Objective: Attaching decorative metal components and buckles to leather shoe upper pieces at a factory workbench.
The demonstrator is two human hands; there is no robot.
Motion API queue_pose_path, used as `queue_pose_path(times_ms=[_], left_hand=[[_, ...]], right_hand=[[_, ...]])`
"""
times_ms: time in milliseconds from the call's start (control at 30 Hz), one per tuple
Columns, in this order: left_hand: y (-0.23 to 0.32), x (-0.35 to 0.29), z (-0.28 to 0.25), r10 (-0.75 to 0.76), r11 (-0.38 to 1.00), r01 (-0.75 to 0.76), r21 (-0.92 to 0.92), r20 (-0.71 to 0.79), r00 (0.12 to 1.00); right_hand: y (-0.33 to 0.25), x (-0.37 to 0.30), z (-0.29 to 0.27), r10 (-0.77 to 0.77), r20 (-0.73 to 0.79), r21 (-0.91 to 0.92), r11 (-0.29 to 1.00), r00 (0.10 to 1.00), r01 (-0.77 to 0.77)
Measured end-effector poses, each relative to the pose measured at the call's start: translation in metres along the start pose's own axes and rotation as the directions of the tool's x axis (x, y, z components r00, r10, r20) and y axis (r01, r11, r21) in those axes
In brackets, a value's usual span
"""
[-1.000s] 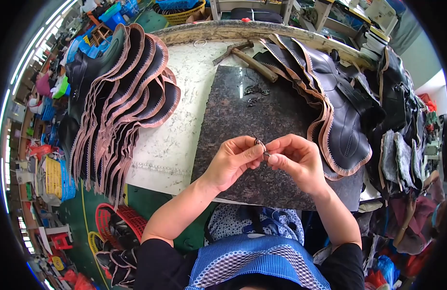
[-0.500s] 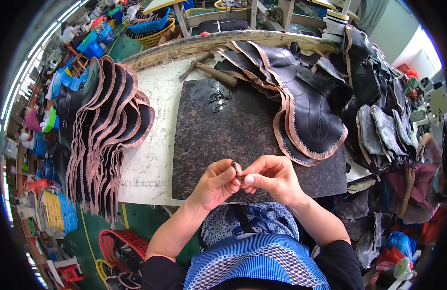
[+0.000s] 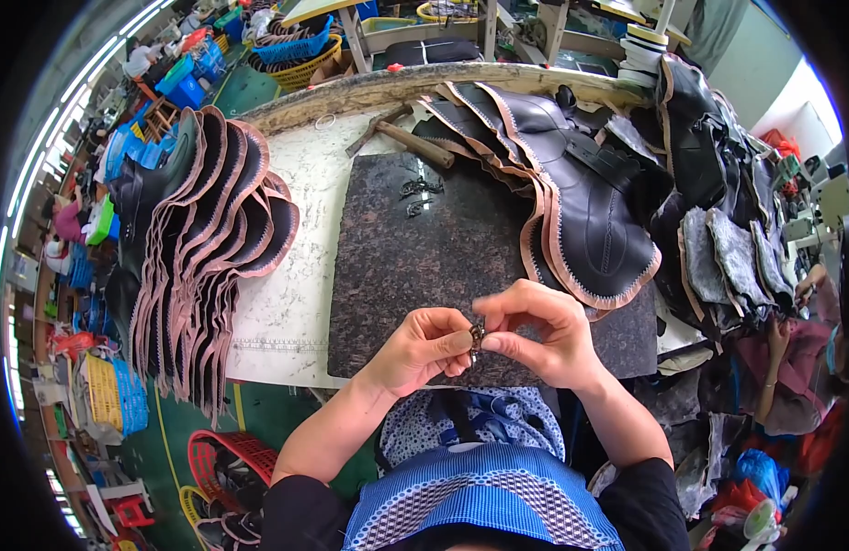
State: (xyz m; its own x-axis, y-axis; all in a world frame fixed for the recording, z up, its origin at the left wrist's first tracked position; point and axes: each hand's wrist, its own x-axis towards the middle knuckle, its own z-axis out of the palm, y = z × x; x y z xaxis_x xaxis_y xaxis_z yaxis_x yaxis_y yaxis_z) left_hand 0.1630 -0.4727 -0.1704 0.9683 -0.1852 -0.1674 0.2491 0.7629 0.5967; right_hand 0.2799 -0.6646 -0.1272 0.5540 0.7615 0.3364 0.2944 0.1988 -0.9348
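Above the near edge of a dark speckled stone slab (image 3: pixel 415 266), my two hands meet at a small dark, shiny piece (image 3: pixel 477 340), too small to name surely. My left hand (image 3: pixel 419 351) pinches it between thumb and fingers. From the other side, my right hand (image 3: pixel 546 338) has its thumb against the piece and its index finger curled over, slightly blurred. Several small black bits (image 3: pixel 419 189) lie at the slab's far side. To the right, black leather boot uppers (image 3: pixel 594 220) with pinkish, stitched edges overlap the slab.
A tall stack of similar uppers (image 3: pixel 213 211) hangs over the white table's (image 3: pixel 300 275) left edge. Beyond the slab rests a wooden-handled hammer (image 3: pixel 413 144). More black and grey fleecy pieces (image 3: pixel 718 248) pile up at right. A red basket (image 3: pixel 236 464) stands below left; another person's arm (image 3: pixel 774 358) shows at right.
Both hands have shifted slightly right with the small piece. More of it shows between the fingers, and my right index finger has lifted and curled.
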Motion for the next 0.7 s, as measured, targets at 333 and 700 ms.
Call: queue_pose_path(times_ms=[333,700], left_hand=[[-0.019,0.001,0.001,0.017,0.986,0.0,-0.164,0.103,0.995],[-0.022,0.035,0.015,0.068,0.935,-0.001,-0.355,0.177,0.982]], right_hand=[[-0.007,0.004,-0.002,-0.369,0.105,-0.489,0.789,0.924,0.371],[0.0,0.008,-0.025,-0.411,-0.04,-0.478,0.808,0.911,0.343]])
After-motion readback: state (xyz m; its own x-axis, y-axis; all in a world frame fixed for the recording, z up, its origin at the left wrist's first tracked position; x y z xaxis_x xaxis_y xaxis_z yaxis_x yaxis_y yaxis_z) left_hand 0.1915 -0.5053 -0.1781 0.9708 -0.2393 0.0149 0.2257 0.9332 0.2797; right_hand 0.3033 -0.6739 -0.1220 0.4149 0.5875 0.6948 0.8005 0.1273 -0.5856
